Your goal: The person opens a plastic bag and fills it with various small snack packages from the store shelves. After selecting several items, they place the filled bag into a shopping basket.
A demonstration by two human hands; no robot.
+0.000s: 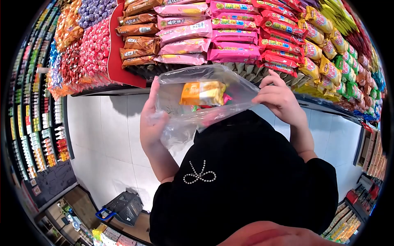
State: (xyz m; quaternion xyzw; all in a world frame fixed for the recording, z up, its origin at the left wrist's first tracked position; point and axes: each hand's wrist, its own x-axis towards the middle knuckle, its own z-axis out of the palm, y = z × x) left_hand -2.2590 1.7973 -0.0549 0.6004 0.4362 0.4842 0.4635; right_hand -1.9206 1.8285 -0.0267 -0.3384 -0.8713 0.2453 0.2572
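A clear plastic bag hangs in front of my chest with its mouth spread wide. My left hand grips the bag's left side, partly seen through the film. At the right corner, the fingertips of my right hand pinch the rim. Inside the bag lies a yellow-orange snack packet. Under it show bits of pink, red and green wrappers, mostly hidden by the packet and the plastic's folds.
Beyond the bag stands a display of brown packets, pink packets, red packets and yellow packets. Wrapped candies fill its left part, beside a red divider. A grey basket is at lower left; stocked shelves line the left.
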